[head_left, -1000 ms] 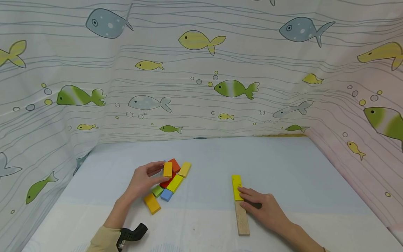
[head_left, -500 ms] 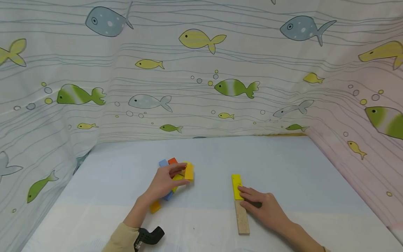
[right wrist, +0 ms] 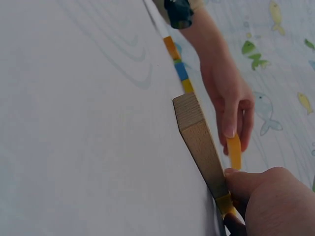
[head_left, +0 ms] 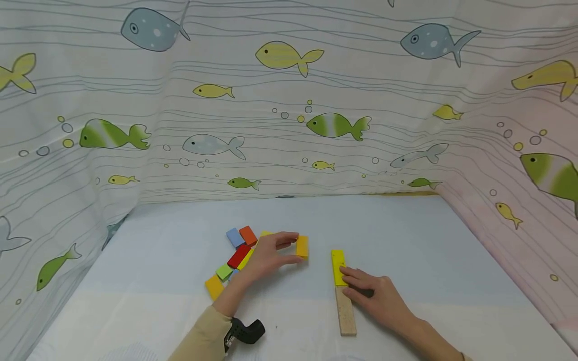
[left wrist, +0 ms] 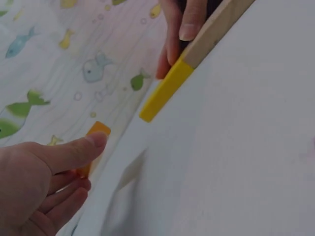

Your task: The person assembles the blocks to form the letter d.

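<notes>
In the head view my left hand (head_left: 273,255) pinches an orange-yellow block (head_left: 302,247) between thumb and fingertips. The left wrist view shows this orange block (left wrist: 98,129) raised over the table, its shadow below. My right hand (head_left: 384,301) rests at the right side of two blocks laid end to end. Its fingertips touch the bright yellow block (head_left: 338,267), and its thumb lies at the edge of the plain wooden block (head_left: 345,311). From the right wrist, the wooden block's (right wrist: 199,142) near end faces the camera, and the yellow one is mostly hidden.
Left of my left hand lies a loose group of blocks: blue (head_left: 235,237), orange-red (head_left: 248,234), red (head_left: 239,256), green (head_left: 224,272) and orange (head_left: 214,287). My left forearm partly covers others. A fish-print curtain (head_left: 271,145) surrounds the pale table (head_left: 397,225).
My left hand has carried the orange-yellow block rightward from above the group of blocks to the gap before the yellow block. The right hand has stayed in place.
</notes>
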A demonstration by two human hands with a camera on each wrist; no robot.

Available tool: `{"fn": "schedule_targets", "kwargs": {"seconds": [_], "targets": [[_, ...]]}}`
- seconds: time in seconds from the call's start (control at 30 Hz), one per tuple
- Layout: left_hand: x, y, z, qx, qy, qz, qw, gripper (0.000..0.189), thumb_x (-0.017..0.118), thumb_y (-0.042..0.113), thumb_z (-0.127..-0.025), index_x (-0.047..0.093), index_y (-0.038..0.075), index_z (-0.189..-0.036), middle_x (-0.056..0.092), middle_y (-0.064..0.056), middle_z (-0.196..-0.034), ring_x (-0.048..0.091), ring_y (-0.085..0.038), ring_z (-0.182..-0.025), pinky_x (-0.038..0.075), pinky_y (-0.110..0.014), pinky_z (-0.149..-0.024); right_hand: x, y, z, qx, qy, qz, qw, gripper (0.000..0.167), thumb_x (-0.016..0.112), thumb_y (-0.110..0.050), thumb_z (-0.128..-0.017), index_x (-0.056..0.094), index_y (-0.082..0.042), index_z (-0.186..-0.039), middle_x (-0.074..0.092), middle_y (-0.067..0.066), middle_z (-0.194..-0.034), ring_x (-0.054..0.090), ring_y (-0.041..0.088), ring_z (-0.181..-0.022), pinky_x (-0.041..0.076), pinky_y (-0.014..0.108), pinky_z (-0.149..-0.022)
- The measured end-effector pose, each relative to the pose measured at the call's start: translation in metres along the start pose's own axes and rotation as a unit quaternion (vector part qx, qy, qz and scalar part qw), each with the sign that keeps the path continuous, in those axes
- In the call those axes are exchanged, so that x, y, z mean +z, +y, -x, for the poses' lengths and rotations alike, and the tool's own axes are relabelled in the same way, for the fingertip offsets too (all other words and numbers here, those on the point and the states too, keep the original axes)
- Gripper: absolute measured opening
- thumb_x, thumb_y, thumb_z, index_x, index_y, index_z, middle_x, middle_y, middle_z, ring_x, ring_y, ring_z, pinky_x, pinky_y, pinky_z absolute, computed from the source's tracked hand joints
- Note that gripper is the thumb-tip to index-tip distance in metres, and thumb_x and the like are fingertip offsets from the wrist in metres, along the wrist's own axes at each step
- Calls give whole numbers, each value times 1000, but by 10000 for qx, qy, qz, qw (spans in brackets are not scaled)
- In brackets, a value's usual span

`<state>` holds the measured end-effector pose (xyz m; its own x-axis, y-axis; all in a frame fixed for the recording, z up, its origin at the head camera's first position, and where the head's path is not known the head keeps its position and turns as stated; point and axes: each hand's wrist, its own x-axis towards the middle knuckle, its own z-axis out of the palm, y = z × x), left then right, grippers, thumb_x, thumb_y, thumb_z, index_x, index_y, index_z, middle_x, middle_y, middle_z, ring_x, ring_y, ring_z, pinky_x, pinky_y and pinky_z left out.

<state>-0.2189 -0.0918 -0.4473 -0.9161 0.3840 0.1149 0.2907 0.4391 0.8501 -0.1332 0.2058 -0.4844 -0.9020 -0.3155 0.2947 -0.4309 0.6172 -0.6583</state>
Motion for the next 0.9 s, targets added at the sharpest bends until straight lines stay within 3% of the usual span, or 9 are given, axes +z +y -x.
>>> {"fn": "schedule_targets", "kwargs": {"seconds": [0.13,0.37,0.63,0.9], "targets": [[14,5,-9,-119,-69,-184,9997,56,83,30,-83,64,14,-133,67,-3,-131,64,-22,-121,52,-37,-102,0,-1,-1,131,-66,-44,9999,39,73,-39,-89,73,-17,-122,64,-16,-131,59,16,-126,52,42,-101],[37,9,-24,-16,-70,-145,9999,54,82,32,-84,64,12,-131,67,-4,-130,65,-22,-118,53,-36,-101,-1,1,0,-27,-15,-14,10000,38,73,-37,-90,73,-16,-122,65,-13,-131,61,18,-125,53,42,-99],[57,9,-36,160,149,48,9997,56,82,31,-84,63,9,-132,67,-8,-130,65,-24,-118,53,-38,-102,-1,1,0,-14,-29,-4,10000,40,71,-40,-91,73,-17,-123,64,-15,-131,60,17,-125,53,41,-100],[73,8,-48,147,323,55,9994,57,80,31,-86,61,6,-134,66,-7,-131,64,-22,-119,53,-30,-100,0,0,-1,-124,46,1,9999,38,73,-37,-90,74,-16,-121,65,-13,-130,62,19,-123,54,42,-99]]}}
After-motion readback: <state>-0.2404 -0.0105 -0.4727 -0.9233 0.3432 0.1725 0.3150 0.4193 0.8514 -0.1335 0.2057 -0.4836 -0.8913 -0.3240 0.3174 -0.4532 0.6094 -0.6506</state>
